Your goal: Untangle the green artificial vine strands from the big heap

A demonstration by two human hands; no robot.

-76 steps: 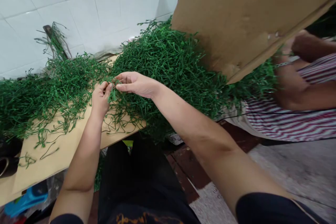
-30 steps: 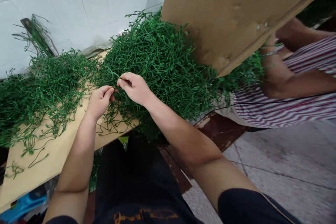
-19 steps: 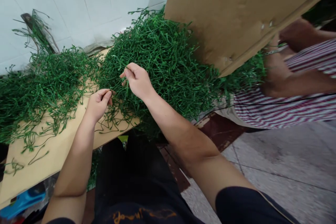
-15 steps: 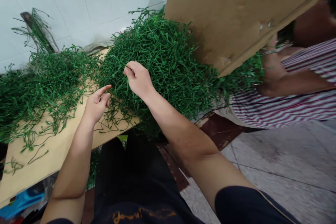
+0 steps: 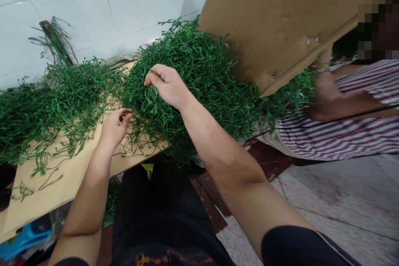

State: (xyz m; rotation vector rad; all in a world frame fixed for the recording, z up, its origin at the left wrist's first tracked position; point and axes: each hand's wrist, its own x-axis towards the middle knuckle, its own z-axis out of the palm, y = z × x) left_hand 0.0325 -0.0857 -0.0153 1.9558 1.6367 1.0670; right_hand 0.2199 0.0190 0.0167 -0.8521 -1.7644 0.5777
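A large heap of thin green branching stems (image 5: 199, 75), which look like artificial plant sprigs, rises in front of me. Over its left side is my right hand (image 5: 168, 85), thumb and fingers pinched together on what looks like a green stem, mostly hidden by the fingers. My left hand (image 5: 114, 128) hovers lower and to the left, above the tan board (image 5: 71, 178). Its thumb and index finger curl close together; whatever may be between them is too small to make out. Loose stems (image 5: 134, 141) lie on the board beside this hand.
A second spread of green stems (image 5: 62, 99) covers the board's left part. A big cardboard sheet (image 5: 268, 20) leans over the heap at right. Beyond it sits another person in a striped garment (image 5: 339, 133). A white tiled wall (image 5: 124, 8) stands behind; something blue (image 5: 28, 239) lies under the board.
The left thumb and index finger, apart before, have come together. My right hand stays pinched over the heap, turned slightly. The whole view has shifted a little.
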